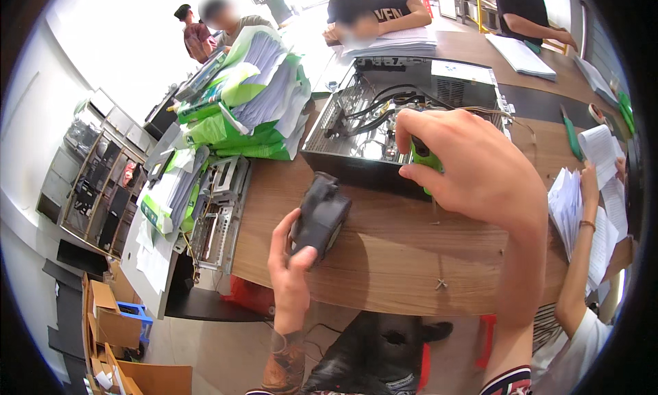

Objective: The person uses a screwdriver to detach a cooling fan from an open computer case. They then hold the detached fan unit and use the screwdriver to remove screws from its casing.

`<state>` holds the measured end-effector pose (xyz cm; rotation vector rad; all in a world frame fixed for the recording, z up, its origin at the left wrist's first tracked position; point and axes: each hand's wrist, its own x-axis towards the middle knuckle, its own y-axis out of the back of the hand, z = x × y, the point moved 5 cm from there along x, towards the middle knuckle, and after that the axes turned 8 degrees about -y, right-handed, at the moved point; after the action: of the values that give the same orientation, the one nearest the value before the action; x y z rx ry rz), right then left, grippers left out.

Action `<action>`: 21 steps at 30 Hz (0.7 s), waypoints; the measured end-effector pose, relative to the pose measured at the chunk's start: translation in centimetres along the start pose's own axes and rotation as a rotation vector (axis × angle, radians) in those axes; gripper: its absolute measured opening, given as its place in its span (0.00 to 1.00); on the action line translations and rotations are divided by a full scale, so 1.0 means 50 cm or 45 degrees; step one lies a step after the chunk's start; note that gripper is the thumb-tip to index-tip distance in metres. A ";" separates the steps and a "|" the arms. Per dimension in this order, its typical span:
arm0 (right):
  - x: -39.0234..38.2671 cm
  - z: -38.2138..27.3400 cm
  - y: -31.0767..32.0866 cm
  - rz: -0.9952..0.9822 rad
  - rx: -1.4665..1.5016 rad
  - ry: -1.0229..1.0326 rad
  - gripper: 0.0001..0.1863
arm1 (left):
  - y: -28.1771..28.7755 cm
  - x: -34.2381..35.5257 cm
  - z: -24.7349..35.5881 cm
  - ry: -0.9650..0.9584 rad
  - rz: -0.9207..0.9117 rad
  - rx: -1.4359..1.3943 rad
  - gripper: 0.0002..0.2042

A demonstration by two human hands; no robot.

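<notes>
In the head view, your left hand is gripping a black block, thumb and fingers closing on its near end, over the worktop and in front of the case. The block's long axis is slanting, its far end pointing away from you and slightly right. Your right hand is closing its fingers on a green screwdriver, which is standing roughly upright, black end up, by the case's near wall. The case is lying open side up.

The worktop is showing brown wood grain, with screws lying toward your edge. Paper stacks are leaning left of the case. People are sitting across from you; at right, a co-worker's arm is reaching toward papers. Cardboard boxes are standing at lower left.
</notes>
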<state>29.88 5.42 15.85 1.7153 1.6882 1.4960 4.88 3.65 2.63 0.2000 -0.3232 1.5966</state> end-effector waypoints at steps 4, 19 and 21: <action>0.006 0.012 -0.001 0.006 0.032 -0.016 0.12 | 0.015 0.006 -0.023 0.305 0.098 -0.535 0.33; 0.031 -0.022 0.005 0.014 -0.023 -0.092 0.10 | 0.013 -0.014 -0.105 0.295 0.042 -1.024 0.37; 0.024 -0.026 0.002 0.124 0.192 -0.076 0.11 | -0.001 -0.009 -0.101 0.245 -0.021 -1.053 0.38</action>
<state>28.59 5.87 16.99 1.9251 1.7495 1.3735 5.30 4.86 -2.27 -0.5792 -0.7930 1.3347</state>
